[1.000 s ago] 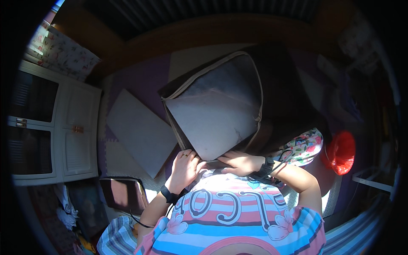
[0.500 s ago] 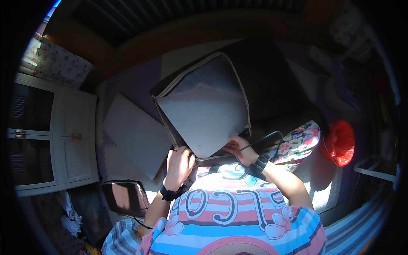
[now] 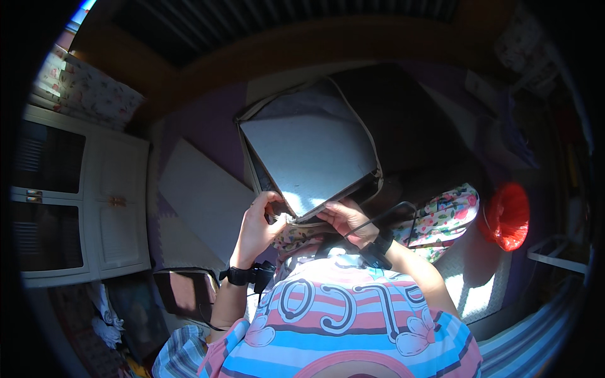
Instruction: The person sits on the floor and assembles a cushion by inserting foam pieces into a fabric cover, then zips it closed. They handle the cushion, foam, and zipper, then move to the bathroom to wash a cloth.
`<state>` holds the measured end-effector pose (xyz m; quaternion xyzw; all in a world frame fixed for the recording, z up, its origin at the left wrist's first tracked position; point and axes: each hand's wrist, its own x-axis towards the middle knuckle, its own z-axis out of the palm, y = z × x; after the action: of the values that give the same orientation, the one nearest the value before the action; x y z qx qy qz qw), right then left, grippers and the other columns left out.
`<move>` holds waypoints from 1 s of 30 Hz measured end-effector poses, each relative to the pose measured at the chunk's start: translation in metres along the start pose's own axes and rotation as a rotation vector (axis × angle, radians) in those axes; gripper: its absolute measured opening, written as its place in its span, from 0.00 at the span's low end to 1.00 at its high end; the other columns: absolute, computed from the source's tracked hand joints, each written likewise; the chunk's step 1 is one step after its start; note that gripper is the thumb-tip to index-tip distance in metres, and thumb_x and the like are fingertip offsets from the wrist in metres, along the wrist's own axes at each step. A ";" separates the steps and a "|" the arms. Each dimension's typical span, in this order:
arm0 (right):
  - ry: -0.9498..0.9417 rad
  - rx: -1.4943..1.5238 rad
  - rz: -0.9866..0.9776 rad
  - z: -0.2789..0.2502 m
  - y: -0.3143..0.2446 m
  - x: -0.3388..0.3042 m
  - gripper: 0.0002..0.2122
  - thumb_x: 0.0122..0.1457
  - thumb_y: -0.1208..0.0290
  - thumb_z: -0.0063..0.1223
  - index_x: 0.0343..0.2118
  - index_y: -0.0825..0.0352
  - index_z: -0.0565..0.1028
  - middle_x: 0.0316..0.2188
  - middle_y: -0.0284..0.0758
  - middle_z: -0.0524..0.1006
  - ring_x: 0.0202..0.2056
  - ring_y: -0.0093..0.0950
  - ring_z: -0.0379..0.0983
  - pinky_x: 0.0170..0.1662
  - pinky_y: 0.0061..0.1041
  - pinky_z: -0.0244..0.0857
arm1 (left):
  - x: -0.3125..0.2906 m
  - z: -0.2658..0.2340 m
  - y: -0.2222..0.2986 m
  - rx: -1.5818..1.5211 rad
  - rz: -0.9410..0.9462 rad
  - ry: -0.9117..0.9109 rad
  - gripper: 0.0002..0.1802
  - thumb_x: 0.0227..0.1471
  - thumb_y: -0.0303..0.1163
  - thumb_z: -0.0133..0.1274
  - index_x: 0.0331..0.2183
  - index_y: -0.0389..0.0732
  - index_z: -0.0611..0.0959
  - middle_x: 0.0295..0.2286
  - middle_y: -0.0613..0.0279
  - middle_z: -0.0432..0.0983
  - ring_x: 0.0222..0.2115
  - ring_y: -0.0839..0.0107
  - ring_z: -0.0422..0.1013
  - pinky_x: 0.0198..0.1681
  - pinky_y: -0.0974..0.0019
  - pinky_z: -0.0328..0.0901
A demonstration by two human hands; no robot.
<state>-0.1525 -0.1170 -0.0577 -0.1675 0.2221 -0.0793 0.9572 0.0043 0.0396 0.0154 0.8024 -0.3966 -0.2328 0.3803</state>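
A dark soft-sided box (image 3: 257,173) with pale edging stands open in front of me, its rim tilted toward my lap. Inside lies a flat pale grey board (image 3: 309,148), whose near corner is in bright light by the rim. My left hand (image 3: 255,220) pinches the box's rim at that near corner, thumb and fingers closed. My right hand (image 3: 350,222) has its fingers curled at the board's near right edge, close to the rim. Part of its grip is hidden. Both wrists carry black bands.
Another pale board (image 3: 198,195) lies on the floor mat to the left. A brown case (image 3: 187,293) sits below it, near a white cabinet (image 3: 120,217). On the right stands a red plastic bag (image 3: 507,217). The box's dark cover (image 3: 397,120) spreads to the right.
The board's near corner has shifted away from me and no longer juts over the near rim. My left hand has turned and risen to pinch the rim; my right hand has moved slightly left.
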 end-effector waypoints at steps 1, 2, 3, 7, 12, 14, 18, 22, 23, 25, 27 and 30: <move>-0.021 -0.011 0.005 0.002 -0.003 0.002 0.07 0.58 0.73 0.54 0.39 0.66 0.73 0.40 0.39 0.75 0.46 0.29 0.70 0.57 0.29 0.60 | 0.001 0.001 -0.002 -0.051 0.042 0.016 0.17 0.43 0.23 0.57 0.39 0.37 0.75 0.30 0.62 0.73 0.29 0.74 0.66 0.34 0.72 0.63; 0.032 -0.034 0.031 0.004 -0.006 0.003 0.06 0.58 0.73 0.54 0.38 0.67 0.74 0.40 0.39 0.75 0.45 0.29 0.71 0.57 0.29 0.61 | 0.002 0.001 -0.005 -0.115 -0.002 -0.003 0.21 0.45 0.24 0.57 0.43 0.39 0.73 0.33 0.64 0.73 0.32 0.77 0.65 0.37 0.73 0.62; -0.052 -0.029 -0.003 0.007 -0.010 0.003 0.06 0.58 0.73 0.54 0.37 0.67 0.74 0.40 0.39 0.75 0.45 0.29 0.71 0.57 0.29 0.61 | 0.003 0.004 -0.009 -0.207 -0.045 0.010 0.23 0.45 0.23 0.57 0.45 0.39 0.71 0.35 0.64 0.73 0.33 0.77 0.65 0.39 0.73 0.62; -0.052 -0.066 -0.041 0.017 -0.021 0.005 0.08 0.59 0.73 0.52 0.38 0.70 0.76 0.40 0.40 0.76 0.44 0.30 0.71 0.55 0.29 0.62 | 0.005 0.031 -0.028 -0.576 -0.064 0.099 0.30 0.43 0.19 0.57 0.49 0.38 0.65 0.43 0.61 0.69 0.40 0.76 0.65 0.45 0.74 0.60; -0.009 -0.241 -0.093 0.016 -0.028 0.013 0.09 0.61 0.75 0.46 0.39 0.74 0.75 0.40 0.40 0.76 0.42 0.29 0.73 0.51 0.30 0.66 | 0.025 0.043 -0.050 -0.712 -0.106 -0.022 0.33 0.44 0.15 0.52 0.54 0.37 0.64 0.47 0.60 0.69 0.52 0.71 0.63 0.54 0.67 0.58; 0.059 -0.267 -0.054 0.007 -0.026 0.018 0.09 0.61 0.76 0.45 0.40 0.74 0.74 0.40 0.41 0.76 0.41 0.29 0.73 0.49 0.30 0.66 | 0.037 0.023 -0.057 -0.935 -0.305 0.005 0.24 0.49 0.21 0.47 0.50 0.33 0.67 0.44 0.58 0.71 0.49 0.71 0.65 0.51 0.68 0.60; 0.193 -0.383 -0.002 -0.015 -0.011 0.036 0.12 0.60 0.74 0.50 0.45 0.73 0.72 0.41 0.40 0.75 0.41 0.30 0.74 0.45 0.28 0.70 | 0.050 0.002 -0.046 -1.238 -0.303 -0.109 0.25 0.61 0.45 0.38 0.47 0.33 0.69 0.43 0.56 0.73 0.46 0.69 0.67 0.53 0.66 0.57; 0.325 -0.526 0.001 -0.033 0.005 0.056 0.09 0.61 0.73 0.49 0.42 0.72 0.72 0.39 0.42 0.76 0.36 0.31 0.76 0.41 0.29 0.72 | 0.060 0.018 -0.020 -1.117 -0.329 -0.010 0.31 0.58 0.53 0.45 0.51 0.35 0.68 0.46 0.56 0.72 0.46 0.68 0.67 0.54 0.63 0.58; 0.336 -0.510 0.003 -0.038 0.006 0.060 0.09 0.61 0.72 0.48 0.41 0.72 0.72 0.37 0.41 0.77 0.36 0.31 0.77 0.41 0.30 0.72 | 0.068 0.022 -0.017 -1.100 -0.452 -0.012 0.33 0.55 0.51 0.53 0.51 0.36 0.68 0.44 0.57 0.71 0.43 0.70 0.69 0.49 0.66 0.63; 0.323 -0.456 -0.004 -0.047 0.006 0.069 0.10 0.61 0.71 0.48 0.40 0.71 0.73 0.35 0.41 0.78 0.36 0.31 0.77 0.41 0.30 0.72 | 0.071 0.037 -0.011 -0.971 -0.432 0.090 0.33 0.52 0.47 0.57 0.51 0.35 0.69 0.41 0.59 0.71 0.40 0.74 0.69 0.42 0.71 0.66; 0.384 -0.420 0.014 -0.055 -0.002 0.073 0.10 0.60 0.68 0.50 0.39 0.69 0.74 0.33 0.39 0.78 0.38 0.31 0.76 0.42 0.31 0.71 | 0.074 0.038 -0.013 -0.835 -0.486 0.066 0.31 0.51 0.44 0.59 0.48 0.32 0.70 0.35 0.60 0.74 0.33 0.75 0.71 0.38 0.73 0.67; 0.425 -0.434 -0.035 -0.055 -0.015 0.069 0.11 0.60 0.67 0.50 0.41 0.69 0.73 0.35 0.38 0.77 0.38 0.29 0.76 0.42 0.30 0.72 | 0.077 0.035 -0.023 -0.927 -0.466 -0.013 0.28 0.54 0.44 0.56 0.47 0.31 0.71 0.35 0.58 0.76 0.34 0.73 0.74 0.41 0.70 0.68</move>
<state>-0.1175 -0.1627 -0.1264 -0.3513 0.4265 -0.0796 0.8297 0.0354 -0.0285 -0.0294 0.6154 -0.0649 -0.4675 0.6312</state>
